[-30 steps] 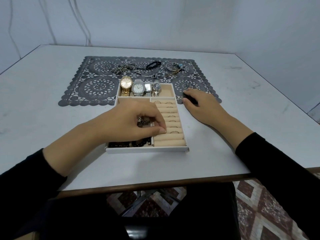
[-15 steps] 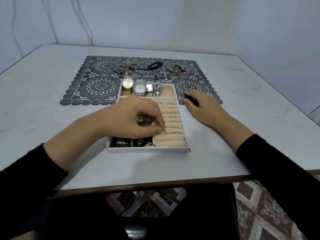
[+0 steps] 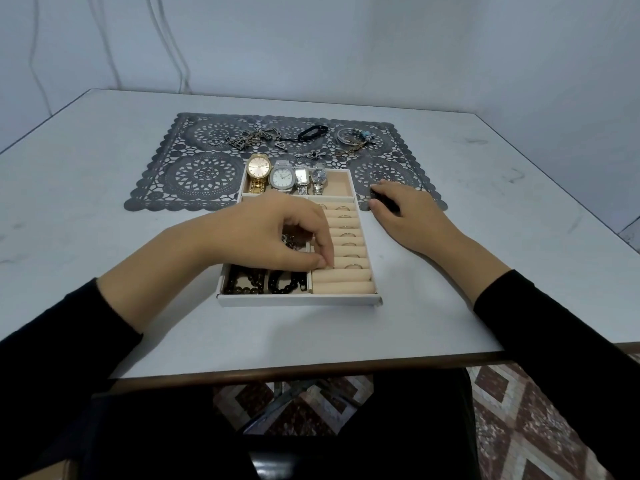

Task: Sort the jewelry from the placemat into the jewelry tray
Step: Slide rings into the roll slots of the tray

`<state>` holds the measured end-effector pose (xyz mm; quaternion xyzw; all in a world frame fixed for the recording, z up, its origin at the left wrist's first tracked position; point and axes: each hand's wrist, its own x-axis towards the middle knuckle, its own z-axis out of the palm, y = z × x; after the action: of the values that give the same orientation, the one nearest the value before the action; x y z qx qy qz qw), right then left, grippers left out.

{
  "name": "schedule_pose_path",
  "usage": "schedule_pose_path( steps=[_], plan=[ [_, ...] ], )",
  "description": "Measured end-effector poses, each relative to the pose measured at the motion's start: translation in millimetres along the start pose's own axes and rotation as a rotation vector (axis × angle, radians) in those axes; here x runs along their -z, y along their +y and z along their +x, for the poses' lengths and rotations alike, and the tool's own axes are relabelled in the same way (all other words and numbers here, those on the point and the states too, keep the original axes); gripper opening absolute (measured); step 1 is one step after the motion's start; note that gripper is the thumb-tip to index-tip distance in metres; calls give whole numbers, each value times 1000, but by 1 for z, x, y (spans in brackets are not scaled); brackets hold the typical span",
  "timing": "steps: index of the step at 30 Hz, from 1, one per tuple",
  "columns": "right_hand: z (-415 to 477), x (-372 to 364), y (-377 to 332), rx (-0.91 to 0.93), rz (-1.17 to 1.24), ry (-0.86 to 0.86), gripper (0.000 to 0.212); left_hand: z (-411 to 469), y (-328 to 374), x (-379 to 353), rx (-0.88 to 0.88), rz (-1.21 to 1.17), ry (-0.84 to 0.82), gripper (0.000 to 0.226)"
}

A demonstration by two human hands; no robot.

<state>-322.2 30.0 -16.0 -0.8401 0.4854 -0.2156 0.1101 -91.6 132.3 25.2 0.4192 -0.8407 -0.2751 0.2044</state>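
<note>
White table (image 3: pixel 104 209). Grey lace placemat (image 3: pixel 194 174) at far middle, loose jewelry along its far half: chains (image 3: pixel 249 138), black band (image 3: pixel 313 131), beaded bangle (image 3: pixel 353 136). White jewelry tray (image 3: pixel 298 300) nearer, far end overlapping placemat. Left hand (image 3: pixel 263 233) over tray middle, fingers curled, thumb and forefinger tips together on ring rolls (image 3: pixel 346 282); anything pinched too small to tell. Right hand (image 3: pixel 405 213) just right of tray, fingers curled round small dark object (image 3: pixel 381 202). Four watches (image 3: pixel 282 178) in far compartment. Dark bead bracelets (image 3: pixel 287 284) in near-left compartments. Rings (image 3: pixel 351 266) between rolls.
</note>
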Motion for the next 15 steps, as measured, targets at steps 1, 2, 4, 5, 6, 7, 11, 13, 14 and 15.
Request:
schedule_pose_path(
  steps=[1, 2, 4, 5, 6, 7, 11, 13, 14, 15],
  plan=[
    [0, 0, 0, 1, 0, 1, 41, 1, 1, 1, 15, -2, -12, 11],
    [0, 0, 0, 3, 0, 1, 41, 2, 1, 1, 26, -2, -24, 11],
    [0, 0, 0, 6, -2, 2, 41, 4, 2, 3, 42, 2, -37, 11],
    [0, 0, 0, 7, 0, 2, 41, 5, 3, 3, 47, 6, -38, 11],
    [0, 0, 0, 7, 2, 1, 41, 5, 2, 3, 50, 8, -35, 11],
    [0, 0, 1, 8, 3, -1, 41, 5, 2, 2, 47, 7, -29, 11],
    [3, 1, 4, 0, -6, -20, 42, 1, 0, 4, 25, -62, 25, 13],
    [5, 3, 4, -2, 1, -18, 38, -3, -2, 12, 26, -122, 99, 21],
    [7, 4, 5, -6, 13, -12, 35, -5, -3, 17, 28, -145, 152, 24],
    [9, 6, 5, -14, 28, -3, 33, -5, -6, 21, 40, -152, 213, 27]
  ],
)
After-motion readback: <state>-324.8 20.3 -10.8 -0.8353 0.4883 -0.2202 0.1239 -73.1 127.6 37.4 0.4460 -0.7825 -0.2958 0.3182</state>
